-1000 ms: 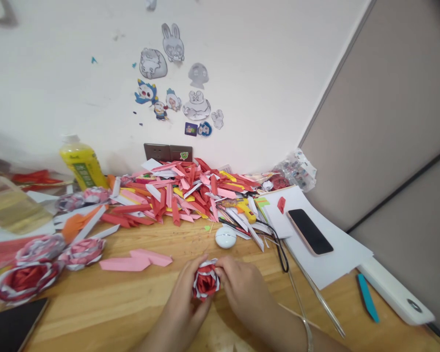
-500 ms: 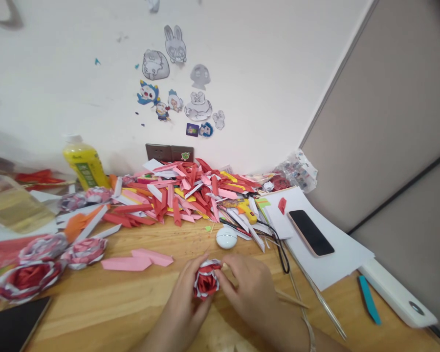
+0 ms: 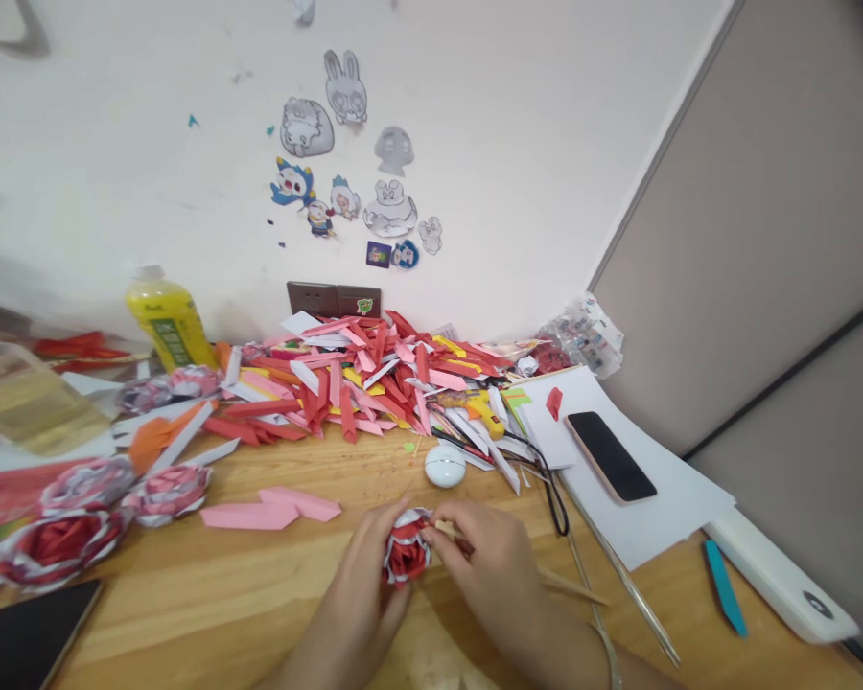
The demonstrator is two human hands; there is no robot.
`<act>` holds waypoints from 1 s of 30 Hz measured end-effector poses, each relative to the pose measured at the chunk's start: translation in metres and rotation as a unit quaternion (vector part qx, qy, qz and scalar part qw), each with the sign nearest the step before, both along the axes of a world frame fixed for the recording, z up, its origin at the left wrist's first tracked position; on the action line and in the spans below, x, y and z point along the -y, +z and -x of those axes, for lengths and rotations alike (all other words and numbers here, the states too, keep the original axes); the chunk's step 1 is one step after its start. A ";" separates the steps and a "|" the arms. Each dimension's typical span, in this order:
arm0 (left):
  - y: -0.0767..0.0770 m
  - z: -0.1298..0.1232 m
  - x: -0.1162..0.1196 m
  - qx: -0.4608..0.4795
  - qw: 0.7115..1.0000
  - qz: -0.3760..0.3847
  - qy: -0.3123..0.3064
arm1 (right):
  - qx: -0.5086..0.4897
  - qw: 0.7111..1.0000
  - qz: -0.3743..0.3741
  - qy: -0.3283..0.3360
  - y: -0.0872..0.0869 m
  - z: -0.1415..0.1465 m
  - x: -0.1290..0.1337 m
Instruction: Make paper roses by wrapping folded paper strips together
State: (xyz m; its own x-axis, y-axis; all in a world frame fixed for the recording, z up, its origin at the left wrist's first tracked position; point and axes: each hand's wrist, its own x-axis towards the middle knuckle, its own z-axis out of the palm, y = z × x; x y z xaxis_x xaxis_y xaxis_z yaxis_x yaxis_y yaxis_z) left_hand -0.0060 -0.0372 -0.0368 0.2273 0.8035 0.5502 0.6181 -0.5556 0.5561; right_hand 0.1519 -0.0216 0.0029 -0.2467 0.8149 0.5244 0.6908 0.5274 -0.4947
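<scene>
My left hand is closed around a red and white paper rose, its opening turned up towards me. My right hand is closed too, thumb and forefinger pinching at the flower's right edge. A thin wooden stick runs through that hand, its far end by the petals and its tail out behind the palm. The fingers hide most of the stick and the flower's underside. Two pink folded paper strips lie left of my hands, and a white rounded case sits just beyond them.
A heap of folded paper strips lines the wall. Finished paper roses and a yellow drink bottle stand left. To the right are a yellow glue gun with a black cord, a phone on white paper, and a long white device.
My right thumb and fingertips have closed in at the flower's edge, and the stick shows more beside them. The rose has turned slightly in my left hand.
</scene>
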 end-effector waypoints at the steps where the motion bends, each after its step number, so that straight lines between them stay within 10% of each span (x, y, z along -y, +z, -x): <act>1: 0.001 0.000 0.000 0.001 1.000 0.002 -0.001 | 0.004 1.000 -0.002 -0.004 0.000 0.000 0.000; 30: -0.002 0.000 -0.001 0.026 1.000 0.006 0.007 | 0.066 0.991 -0.114 0.000 -0.003 0.001 0.005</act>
